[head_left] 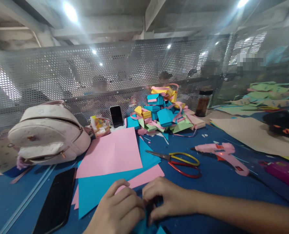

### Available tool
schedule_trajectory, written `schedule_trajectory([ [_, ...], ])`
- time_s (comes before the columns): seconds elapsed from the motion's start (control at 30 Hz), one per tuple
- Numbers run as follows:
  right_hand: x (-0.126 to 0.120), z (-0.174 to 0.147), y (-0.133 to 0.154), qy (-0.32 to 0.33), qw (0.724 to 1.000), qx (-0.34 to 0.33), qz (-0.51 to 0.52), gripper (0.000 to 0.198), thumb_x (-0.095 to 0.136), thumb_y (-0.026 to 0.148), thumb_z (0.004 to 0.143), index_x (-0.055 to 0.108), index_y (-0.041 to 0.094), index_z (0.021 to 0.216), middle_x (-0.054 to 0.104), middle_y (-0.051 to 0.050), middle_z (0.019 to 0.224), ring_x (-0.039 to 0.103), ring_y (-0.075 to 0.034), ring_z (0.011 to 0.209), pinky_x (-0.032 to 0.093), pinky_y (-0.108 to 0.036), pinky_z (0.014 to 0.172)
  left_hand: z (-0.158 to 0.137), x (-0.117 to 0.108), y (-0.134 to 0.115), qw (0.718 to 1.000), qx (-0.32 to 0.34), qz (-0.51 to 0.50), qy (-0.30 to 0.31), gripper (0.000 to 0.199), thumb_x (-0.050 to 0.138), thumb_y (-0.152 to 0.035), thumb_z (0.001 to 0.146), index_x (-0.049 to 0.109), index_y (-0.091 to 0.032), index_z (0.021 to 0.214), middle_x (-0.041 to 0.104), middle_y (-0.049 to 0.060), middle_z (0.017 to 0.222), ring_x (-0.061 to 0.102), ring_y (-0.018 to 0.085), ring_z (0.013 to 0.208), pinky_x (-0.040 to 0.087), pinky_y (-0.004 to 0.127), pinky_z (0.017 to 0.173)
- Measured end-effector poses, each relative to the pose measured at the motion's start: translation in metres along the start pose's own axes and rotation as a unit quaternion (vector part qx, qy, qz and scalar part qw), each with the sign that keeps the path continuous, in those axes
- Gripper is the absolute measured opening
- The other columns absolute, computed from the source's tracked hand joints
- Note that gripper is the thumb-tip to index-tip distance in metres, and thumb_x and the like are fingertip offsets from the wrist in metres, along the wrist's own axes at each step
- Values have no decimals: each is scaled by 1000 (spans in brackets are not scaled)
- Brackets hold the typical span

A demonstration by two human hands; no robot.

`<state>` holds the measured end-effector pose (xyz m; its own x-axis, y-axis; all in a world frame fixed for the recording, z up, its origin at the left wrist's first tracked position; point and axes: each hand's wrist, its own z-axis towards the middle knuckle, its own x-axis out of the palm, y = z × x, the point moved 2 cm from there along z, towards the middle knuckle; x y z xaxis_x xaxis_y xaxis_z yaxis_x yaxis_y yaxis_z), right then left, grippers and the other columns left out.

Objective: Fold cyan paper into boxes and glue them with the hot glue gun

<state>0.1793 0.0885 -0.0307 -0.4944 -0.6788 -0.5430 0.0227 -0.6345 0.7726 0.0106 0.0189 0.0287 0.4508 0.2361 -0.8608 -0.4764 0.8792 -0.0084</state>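
Note:
At the bottom centre, a piece of blue paper (142, 226) lies between my hands, mostly covered by them. My left hand (121, 206) is closed on it with bent fingers. From the other side, my right hand (165, 196) curls its fingers and thumb onto the same paper; its fingertips are partly hidden. Just beyond lie stacked coloured sheets: a pink sheet (110, 152) on top of a blue sheet (93, 191), with more pink under it. Scissors (170, 157) with one yellow and one red handle rest open-bladed beyond my right hand.
A pink glue gun (223, 151) lies at right. Folded paper pieces (159, 110) are heaped at the back, beside a dark jar (203, 104). A white backpack (52, 133) and a black phone (58, 198) occupy the left. A perforated metal panel (125, 71) borders the blue table (215, 201).

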Motion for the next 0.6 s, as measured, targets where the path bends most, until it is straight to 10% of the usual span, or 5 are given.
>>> schedule_trajectory([
  [0.6, 4, -3, -6, -5, 989, 93, 118, 42, 74, 54, 72, 69, 12, 72, 53, 4, 61, 47, -9, 58, 36, -20, 55, -1, 0, 9, 997, -25, 26, -66, 41, 27, -19, 103, 66, -17, 91, 67, 3, 70, 58, 15, 65, 43, 34, 75],
])
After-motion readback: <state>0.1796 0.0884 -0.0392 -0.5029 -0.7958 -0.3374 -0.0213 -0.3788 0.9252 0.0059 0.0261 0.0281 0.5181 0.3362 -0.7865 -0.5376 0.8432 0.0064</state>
